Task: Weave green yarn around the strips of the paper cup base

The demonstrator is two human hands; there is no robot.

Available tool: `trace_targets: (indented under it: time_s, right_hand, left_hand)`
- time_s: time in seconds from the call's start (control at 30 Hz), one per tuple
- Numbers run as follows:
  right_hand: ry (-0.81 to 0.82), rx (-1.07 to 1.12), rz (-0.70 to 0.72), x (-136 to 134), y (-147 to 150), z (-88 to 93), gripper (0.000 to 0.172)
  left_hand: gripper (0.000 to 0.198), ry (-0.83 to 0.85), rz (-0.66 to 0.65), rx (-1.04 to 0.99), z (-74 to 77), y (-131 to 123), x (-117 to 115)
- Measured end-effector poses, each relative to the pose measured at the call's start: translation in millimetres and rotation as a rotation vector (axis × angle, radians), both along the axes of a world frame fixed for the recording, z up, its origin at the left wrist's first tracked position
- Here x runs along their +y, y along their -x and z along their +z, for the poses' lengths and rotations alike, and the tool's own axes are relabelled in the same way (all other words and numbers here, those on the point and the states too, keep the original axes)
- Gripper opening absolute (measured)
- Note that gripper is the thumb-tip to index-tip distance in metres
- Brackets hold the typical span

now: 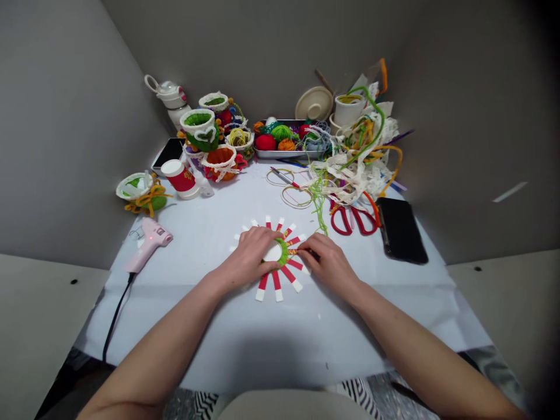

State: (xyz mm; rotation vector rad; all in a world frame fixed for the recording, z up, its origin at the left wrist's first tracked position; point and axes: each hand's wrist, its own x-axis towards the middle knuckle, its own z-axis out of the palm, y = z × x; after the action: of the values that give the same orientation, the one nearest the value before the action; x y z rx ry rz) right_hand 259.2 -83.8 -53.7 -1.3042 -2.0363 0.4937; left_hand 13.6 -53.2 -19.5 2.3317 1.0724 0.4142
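Note:
A paper cup cut into red-and-white strips (280, 274) lies flattened like a sunburst on the white table (271, 344). Green yarn (283, 252) is wound around its round white base. My left hand (250, 254) presses down on the left side of the cup, fingers curled over the base. My right hand (329, 262) pinches the yarn at the right side of the base, between the strips. A strand of green yarn (321, 213) trails away toward the pile at the back right.
Pink glue gun (149, 240) with black cord lies at left. Red scissors (353, 219) and a black phone (400, 230) sit at right. Finished yarn-wrapped cups (205, 131), a red paper cup (180, 178), a tray of yarn balls (286, 140) and tangled lace and cords (361, 157) crowd the back.

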Motion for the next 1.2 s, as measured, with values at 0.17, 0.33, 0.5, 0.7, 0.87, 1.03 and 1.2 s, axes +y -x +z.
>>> trace_targets:
  time_s: [0.17, 0.33, 0.5, 0.7, 0.87, 1.03, 1.2]
  right_hand:
    - [-0.129, -0.001, 0.091, -15, -9, 5.0, 0.017]
    - [-0.218, -0.111, 0.140, -44, -15, 6.6, 0.022]
    - [-0.229, -0.157, 0.156, -71, -19, 0.4, 0.021]
    - [-0.215, -0.169, 0.145, -79, -19, -1.1, 0.018]
    - [-0.156, -0.210, 0.045, -61, -21, -0.1, 0.018]
    - [-0.053, -0.252, 0.021, -14, -16, 2.4, 0.020]
    - [-0.023, -0.118, -0.026, 18, -3, -1.8, 0.019]
  left_hand:
    - [0.055, 0.033, -0.139, -0.072, -2.7, 10, 5]
    - [0.055, 0.072, -0.217, -0.101, -7.0, 14, 9]
    - [0.052, 0.089, -0.206, -0.092, -6.6, 13, 10]
    - [0.053, 0.095, -0.203, -0.094, -3.6, 12, 9]
    - [0.053, 0.106, -0.204, -0.088, -4.3, 13, 10]
    - [0.052, 0.103, -0.211, -0.104, -5.9, 13, 10]
    - [0.052, 0.085, -0.223, -0.132, -8.2, 13, 10]
